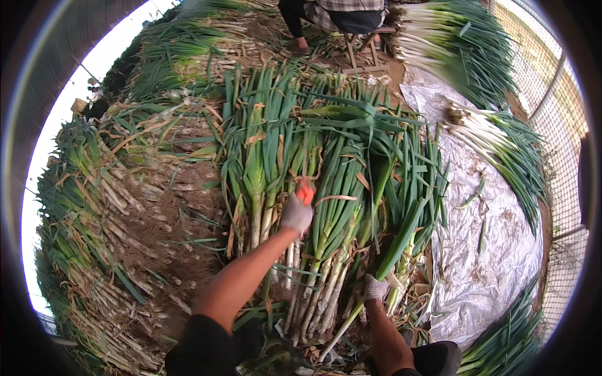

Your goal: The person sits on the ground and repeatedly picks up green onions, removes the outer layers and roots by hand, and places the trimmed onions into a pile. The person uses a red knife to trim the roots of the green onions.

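My left hand, in a pale work glove, reaches out over the middle of the pile of large green onions. It is closed around a red-handled tool; motion blur hides what kind of tool it is. Closer to my body, my right hand, also gloved, grips one green onion around its stem. That onion lies at a slant, its white root end pointing down and left and its green leaves rising up and right. Untrimmed stalks with dry brown leaves lie under both hands.
Rows of soil-covered green onions line the left side. Silvery plastic sheeting on the right bears a cleaned bunch; a larger cleaned heap lies beyond. Another person sits on a wooden stool ahead. Netting borders the right.
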`<action>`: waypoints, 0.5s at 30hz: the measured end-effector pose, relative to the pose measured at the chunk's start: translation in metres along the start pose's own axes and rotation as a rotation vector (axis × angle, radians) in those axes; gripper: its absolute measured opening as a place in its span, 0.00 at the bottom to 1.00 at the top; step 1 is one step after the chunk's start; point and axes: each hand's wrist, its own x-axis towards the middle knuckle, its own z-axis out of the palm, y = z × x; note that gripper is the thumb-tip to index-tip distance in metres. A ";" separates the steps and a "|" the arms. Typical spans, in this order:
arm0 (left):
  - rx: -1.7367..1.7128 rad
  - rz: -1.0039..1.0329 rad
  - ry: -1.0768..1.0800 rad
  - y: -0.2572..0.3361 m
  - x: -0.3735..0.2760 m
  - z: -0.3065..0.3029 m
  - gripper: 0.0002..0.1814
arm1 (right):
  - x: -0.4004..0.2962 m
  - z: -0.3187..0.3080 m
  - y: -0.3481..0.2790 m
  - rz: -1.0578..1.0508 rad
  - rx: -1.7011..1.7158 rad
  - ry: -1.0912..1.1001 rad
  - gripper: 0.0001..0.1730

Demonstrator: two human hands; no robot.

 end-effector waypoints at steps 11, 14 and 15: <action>-0.823 -0.498 -0.162 -0.049 -0.084 -0.167 0.12 | 0.030 -0.001 0.037 -0.095 0.035 -0.050 0.08; -0.855 -0.437 -0.218 -0.068 -0.030 -0.166 0.11 | 0.040 -0.005 0.045 -0.143 -0.005 -0.036 0.07; -0.859 -0.415 -0.182 -0.063 -0.018 -0.165 0.11 | 0.041 -0.006 0.045 -0.142 -0.001 -0.022 0.06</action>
